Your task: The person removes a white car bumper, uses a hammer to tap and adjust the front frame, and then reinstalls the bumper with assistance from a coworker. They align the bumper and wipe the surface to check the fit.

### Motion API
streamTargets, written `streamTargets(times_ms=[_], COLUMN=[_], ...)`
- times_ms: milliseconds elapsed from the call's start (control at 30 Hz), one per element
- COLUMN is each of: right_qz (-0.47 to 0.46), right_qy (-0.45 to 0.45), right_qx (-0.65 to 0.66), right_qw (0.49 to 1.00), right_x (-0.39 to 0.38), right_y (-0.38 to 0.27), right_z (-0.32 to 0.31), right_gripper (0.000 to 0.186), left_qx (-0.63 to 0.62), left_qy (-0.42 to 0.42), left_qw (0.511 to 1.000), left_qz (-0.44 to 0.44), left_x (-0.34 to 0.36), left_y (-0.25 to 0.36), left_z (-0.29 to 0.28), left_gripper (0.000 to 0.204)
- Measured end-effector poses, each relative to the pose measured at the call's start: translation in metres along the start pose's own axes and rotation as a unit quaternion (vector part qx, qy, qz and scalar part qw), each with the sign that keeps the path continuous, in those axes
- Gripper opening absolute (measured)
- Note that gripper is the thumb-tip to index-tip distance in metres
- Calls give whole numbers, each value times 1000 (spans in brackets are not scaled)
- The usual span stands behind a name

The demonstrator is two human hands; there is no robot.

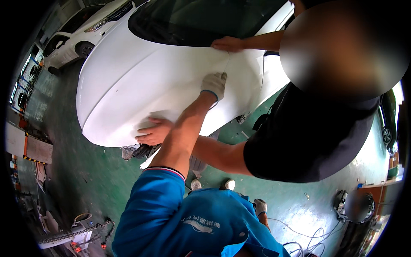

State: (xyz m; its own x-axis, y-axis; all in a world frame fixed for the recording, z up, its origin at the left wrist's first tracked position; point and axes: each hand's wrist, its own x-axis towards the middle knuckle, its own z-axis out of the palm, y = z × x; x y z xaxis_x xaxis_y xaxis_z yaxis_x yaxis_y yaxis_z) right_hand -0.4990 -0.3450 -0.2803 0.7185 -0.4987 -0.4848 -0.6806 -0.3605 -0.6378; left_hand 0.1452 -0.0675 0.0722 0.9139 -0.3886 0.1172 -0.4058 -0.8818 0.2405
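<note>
A white car hood [141, 81] takes up the middle of the view. My left hand [213, 85], in a pale work glove, rests against its surface toward the right. The glove's fingers look curled together, with dark fingertips; whatever they may hold cannot be made out. A thin line on the panel runs up from those fingertips. Down by my right side hangs what appears to be my right hand [260, 206], also gloved, its fingers unclear. A co-worker's bare hand [155, 132] lies on the hood's front, below my forearm; their other hand [229, 43] touches the edge by the windshield.
The co-worker in a black shirt [312, 132] leans in close on the right. Another white car [81, 30] is parked at upper left. Cables [314, 240] lie on the green floor [98, 180] at lower right; a chain [105, 227] is at lower left.
</note>
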Motion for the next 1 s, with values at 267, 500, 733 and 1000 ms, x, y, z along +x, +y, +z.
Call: streamTargets(times_ms=[267,500,733,1000], right_qz=[-219,-79,-31,129], right_qy=[-37,-104,-63,-127], right_qx=[-111,46,91,162], right_qw=[969,990,993,970], right_x=[17,22,70,46], right_y=[20,31,23,-103], right_z=[13,28,40,-7], right_gripper=[29,24,19,22], left_qx=[69,53,168,194], left_qy=[-85,256,266,181], left_qw=[983,965,933,941], left_qz=[150,2,-174,-210], left_x=[-86,-212,-273,-285], left_y=[-31,-74,-116,-131], left_z=[-45,-22,21,19], left_gripper=[44,43,66,76])
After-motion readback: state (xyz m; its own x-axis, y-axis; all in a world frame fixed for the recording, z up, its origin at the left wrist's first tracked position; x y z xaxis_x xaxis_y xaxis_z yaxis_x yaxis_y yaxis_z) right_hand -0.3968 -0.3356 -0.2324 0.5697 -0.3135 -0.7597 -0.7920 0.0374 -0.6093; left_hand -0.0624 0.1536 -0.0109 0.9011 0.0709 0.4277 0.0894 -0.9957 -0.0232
